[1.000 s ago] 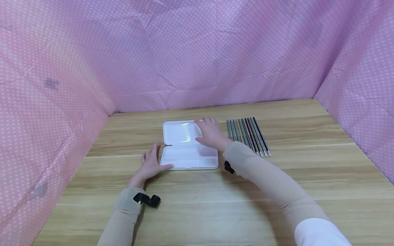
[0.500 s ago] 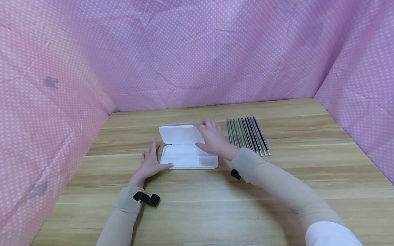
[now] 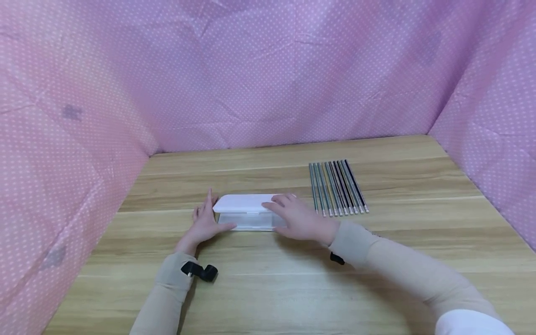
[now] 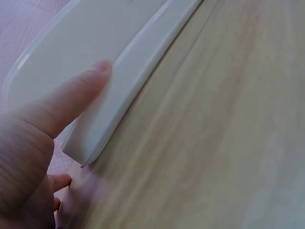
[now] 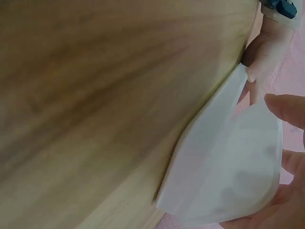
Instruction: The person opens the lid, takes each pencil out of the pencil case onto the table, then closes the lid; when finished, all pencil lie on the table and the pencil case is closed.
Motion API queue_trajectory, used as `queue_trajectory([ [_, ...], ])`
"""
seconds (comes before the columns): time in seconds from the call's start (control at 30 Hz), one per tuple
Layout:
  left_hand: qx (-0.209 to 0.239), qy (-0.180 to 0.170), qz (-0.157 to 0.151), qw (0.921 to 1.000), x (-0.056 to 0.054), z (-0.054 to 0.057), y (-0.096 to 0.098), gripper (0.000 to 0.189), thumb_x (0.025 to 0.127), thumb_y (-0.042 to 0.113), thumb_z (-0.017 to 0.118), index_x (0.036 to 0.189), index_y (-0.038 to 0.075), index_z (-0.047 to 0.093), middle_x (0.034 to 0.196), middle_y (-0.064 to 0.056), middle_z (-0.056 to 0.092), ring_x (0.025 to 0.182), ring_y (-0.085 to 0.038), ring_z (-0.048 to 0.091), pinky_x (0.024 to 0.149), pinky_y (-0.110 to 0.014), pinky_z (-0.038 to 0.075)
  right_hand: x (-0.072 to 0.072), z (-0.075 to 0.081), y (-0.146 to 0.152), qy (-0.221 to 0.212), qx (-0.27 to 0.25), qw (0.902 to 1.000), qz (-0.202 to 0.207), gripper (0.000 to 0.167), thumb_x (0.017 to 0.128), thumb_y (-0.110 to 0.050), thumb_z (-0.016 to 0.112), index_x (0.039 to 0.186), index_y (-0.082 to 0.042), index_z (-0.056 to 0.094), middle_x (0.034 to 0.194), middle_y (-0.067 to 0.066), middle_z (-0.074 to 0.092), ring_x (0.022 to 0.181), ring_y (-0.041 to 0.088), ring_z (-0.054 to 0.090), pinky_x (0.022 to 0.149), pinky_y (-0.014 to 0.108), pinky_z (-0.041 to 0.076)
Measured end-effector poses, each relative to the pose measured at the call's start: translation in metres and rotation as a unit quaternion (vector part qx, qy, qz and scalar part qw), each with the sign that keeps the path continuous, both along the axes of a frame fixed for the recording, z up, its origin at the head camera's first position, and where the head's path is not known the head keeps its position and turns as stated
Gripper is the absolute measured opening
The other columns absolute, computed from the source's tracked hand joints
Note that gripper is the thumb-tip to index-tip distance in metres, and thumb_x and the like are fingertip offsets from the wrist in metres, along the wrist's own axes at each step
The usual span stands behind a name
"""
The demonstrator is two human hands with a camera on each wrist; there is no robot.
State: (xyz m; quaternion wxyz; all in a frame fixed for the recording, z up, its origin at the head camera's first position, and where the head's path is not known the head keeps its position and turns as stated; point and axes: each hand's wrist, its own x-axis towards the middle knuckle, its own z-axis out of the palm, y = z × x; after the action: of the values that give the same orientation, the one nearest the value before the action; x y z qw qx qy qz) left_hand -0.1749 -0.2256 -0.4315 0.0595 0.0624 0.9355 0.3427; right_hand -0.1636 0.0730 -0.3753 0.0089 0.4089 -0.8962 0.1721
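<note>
A white plastic pencil case (image 3: 251, 223) lies on the table in front of me, its hinged lid (image 3: 240, 204) tilted partway over the tray. My left hand (image 3: 204, 224) braces the case's left end with spread fingers. In the left wrist view its thumb (image 4: 78, 95) presses along the front rim. My right hand (image 3: 303, 222) grips the lid's right part, fingers over the top and thumb low near the front edge. The right wrist view shows the lid's inner face (image 5: 243, 167) with right-hand fingers around its edge. The tray's right end is hidden behind the right hand.
To the right of the case, several pencils (image 3: 342, 186) with white eraser ends lie side by side in a row. Pink dotted cloth (image 3: 268, 83) hangs behind and beside the wooden table (image 3: 259, 288).
The lid has swung from lying flat behind the tray up and forward over it, with my right hand on it. That hand has come closer to me. The left hand has stayed put.
</note>
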Motion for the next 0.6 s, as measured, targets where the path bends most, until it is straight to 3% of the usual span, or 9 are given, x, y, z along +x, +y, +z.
queue_trajectory([
  [0.3, 0.000, 0.010, -0.017, 0.9998, 0.002, -0.001, -0.002, 0.123, 0.071, 0.035, 0.083, 0.151, 0.004, -0.005, 0.153, -0.025, 0.022, 0.141, -0.043, 0.012, 0.108, -0.061, -0.009, 0.006, -0.005, 0.001, -0.047, 0.067, 0.9965, 0.017, 0.064, 0.086, -0.033, 0.067, 0.143, -0.017, 0.043, 0.148, 0.020, 0.036, 0.134, 0.045, 0.034, 0.110, 0.055, 0.027],
  [0.43, -0.003, 0.011, -0.051, 0.9986, 0.003, 0.005, -0.005, 0.118, 0.069, 0.031, 0.084, 0.151, 0.001, 0.005, 0.152, -0.026, 0.021, 0.141, -0.044, 0.010, 0.107, -0.064, -0.006, 0.007, -0.007, 0.001, -0.052, 0.087, 0.9945, 0.027, 0.064, 0.087, -0.037, 0.066, 0.144, -0.017, 0.042, 0.151, 0.020, 0.031, 0.137, 0.047, 0.028, 0.111, 0.057, 0.024],
  [0.6, 0.000, 0.014, -0.104, 0.9945, 0.008, 0.017, -0.004, 0.098, 0.077, 0.030, 0.077, 0.150, 0.002, 0.018, 0.153, -0.029, 0.015, 0.141, -0.048, 0.005, 0.108, -0.067, 0.003, 0.005, -0.008, 0.002, -0.044, 0.103, 0.9930, 0.037, 0.065, 0.086, -0.037, 0.068, 0.143, -0.017, 0.044, 0.151, 0.021, 0.030, 0.137, 0.048, 0.027, 0.111, 0.056, 0.023],
])
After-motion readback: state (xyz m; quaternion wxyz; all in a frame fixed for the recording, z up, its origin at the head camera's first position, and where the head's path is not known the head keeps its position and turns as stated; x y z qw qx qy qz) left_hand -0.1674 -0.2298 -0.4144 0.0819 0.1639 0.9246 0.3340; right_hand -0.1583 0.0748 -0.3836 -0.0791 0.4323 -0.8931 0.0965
